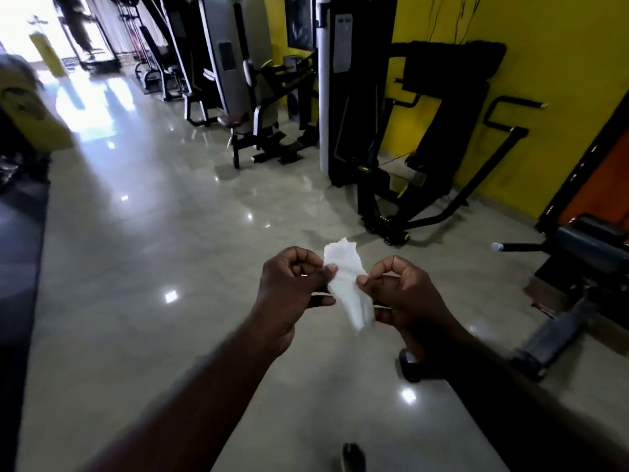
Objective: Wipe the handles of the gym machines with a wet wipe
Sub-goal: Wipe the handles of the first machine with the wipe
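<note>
A crumpled white wet wipe (345, 282) hangs between my two hands over the glossy floor. My left hand (292, 287) pinches its left edge with thumb and curled fingers. My right hand (398, 291) pinches its right edge the same way. Ahead to the right stands a black gym machine (439, 124) against the yellow wall, with a bent black handle (510, 109) on its right side and another handle (406, 102) on its left. Both hands are well short of the machine.
More machines (252, 97) line the wall further back. A padded bench (585, 267) with a side bar stands low at the right. A dark mat (17, 250) runs along the left edge. A person walks at the far bright end. Shiny floor (153, 267) lies ahead.
</note>
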`<state>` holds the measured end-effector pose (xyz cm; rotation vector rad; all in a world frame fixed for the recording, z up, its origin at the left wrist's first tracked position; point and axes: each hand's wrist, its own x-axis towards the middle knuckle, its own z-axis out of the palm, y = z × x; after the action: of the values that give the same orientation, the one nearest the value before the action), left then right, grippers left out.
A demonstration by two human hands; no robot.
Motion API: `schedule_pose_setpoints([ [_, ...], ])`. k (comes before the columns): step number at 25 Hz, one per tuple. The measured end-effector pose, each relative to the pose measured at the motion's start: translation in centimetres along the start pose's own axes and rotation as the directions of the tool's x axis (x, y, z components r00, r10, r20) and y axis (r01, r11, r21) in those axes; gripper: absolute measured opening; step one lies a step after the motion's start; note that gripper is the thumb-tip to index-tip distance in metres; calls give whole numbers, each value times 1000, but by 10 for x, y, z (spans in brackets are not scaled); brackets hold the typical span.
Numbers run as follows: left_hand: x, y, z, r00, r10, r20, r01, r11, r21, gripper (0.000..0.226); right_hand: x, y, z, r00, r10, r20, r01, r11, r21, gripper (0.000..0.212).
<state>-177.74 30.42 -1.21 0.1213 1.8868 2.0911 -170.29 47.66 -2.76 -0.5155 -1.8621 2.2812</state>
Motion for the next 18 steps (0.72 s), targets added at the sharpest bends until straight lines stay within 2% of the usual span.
schedule_pose_setpoints([
  [3, 107, 8, 3, 999, 34, -5, -34, 999, 20, 13, 103, -7, 0, 997, -77, 27, 78, 997, -28, 17],
  [5, 180, 20, 2, 999, 40, -24, -39, 998, 44, 9, 182, -20, 4, 992, -70, 106, 74, 996, -41, 15],
  [7, 252, 42, -2, 998, 56, -20, -55, 998, 40, 7, 263, -40, 16, 975, -72, 210, 86, 995, -58, 22],
  [10, 344, 74, -20, 997, 73, 17, -74, 997, 36, 23, 373, -71, 48, 942, -99, 322, 137, 986, -96, 39],
  [13, 427, 94, -46, 993, 112, 22, -114, 988, 104, 44, 468, -94, 82, 919, -143, 367, 206, 969, -136, 48],
  [18, 620, 109, -94, 974, 227, 14, -225, 955, 194, 45, 644, -112, 132, 914, -202, 351, 309, 908, -282, 56],
])
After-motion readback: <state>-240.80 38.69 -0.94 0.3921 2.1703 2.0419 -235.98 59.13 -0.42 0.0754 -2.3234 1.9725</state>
